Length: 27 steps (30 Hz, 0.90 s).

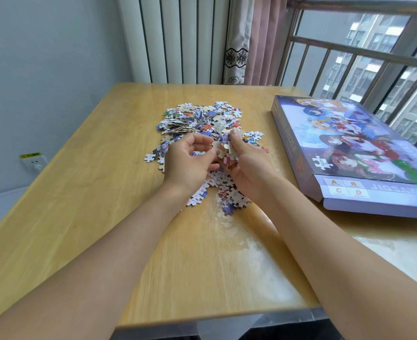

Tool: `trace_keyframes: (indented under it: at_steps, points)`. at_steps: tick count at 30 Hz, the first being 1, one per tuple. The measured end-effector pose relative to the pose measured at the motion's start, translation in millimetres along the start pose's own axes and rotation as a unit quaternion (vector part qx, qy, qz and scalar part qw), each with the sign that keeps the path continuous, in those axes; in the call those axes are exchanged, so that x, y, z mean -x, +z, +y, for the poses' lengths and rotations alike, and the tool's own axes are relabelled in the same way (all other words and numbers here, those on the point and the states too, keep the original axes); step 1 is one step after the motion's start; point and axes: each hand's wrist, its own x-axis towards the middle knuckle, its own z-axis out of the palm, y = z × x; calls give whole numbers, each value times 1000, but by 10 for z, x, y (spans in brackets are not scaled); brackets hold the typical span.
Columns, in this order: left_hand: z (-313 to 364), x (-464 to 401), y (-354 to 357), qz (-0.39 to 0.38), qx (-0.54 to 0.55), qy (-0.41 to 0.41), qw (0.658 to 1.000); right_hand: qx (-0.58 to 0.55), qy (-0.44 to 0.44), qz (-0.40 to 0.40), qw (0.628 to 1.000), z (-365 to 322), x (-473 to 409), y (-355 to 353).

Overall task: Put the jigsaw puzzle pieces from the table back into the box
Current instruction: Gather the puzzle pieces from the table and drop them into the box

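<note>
Jigsaw puzzle pieces [203, 123] lie in a loose heap near the middle of a pale wooden bench [92, 192], some picture side up, some showing grey card backs, with a few strays at the edges of the heap. The person's two bare forearms reach in from the bottom of the view and meet over the near part of the heap. The left hand [190, 160] is cupped, palm turned inward, fingers curled toward the right one; whether it actually grips any pieces cannot be told from this angle. The right hand [246, 160] has its fingers and thumb curled round a small clump of pieces [227, 150] held just above the pile. The puzzle box [349, 153] sits at the right of the bench, well apart from the heap, beside a barred window [362, 60] (its illustrated lid looks closed or nearly so, with the lighter base showing at the near end). A white radiator [178, 38] and a pink curtain [264, 38] stand behind. Nearly all the pieces appear still on the bench, so the task looks barely begun. The likely trouble: a loosely gathered clump can shed pieces on the way across to the box, and with the lid on there is nowhere to drop them; strays near the bench edge could be swept to the floor.
</note>
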Motion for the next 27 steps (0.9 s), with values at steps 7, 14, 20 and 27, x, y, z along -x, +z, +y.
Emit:
trace_keyframes:
  at_steps: [7, 14, 20, 27]
  points:
    - [-21, -21, -27, 2, -6, 15, 1000, 17, -8, -35, 999, -10, 12, -24]
    - [-31, -54, -41, 8, 34, -18, 999, -8, 27, -28, 999, -53, 3, -52]
    - [-48, -47, -33, -4, -11, 11, 1000, -12, 45, -47, 998, -34, -36, -84]
    - [-23, 8, -75, 34, -65, 117, 990, -69, 63, -36, 995, -59, -10, -118]
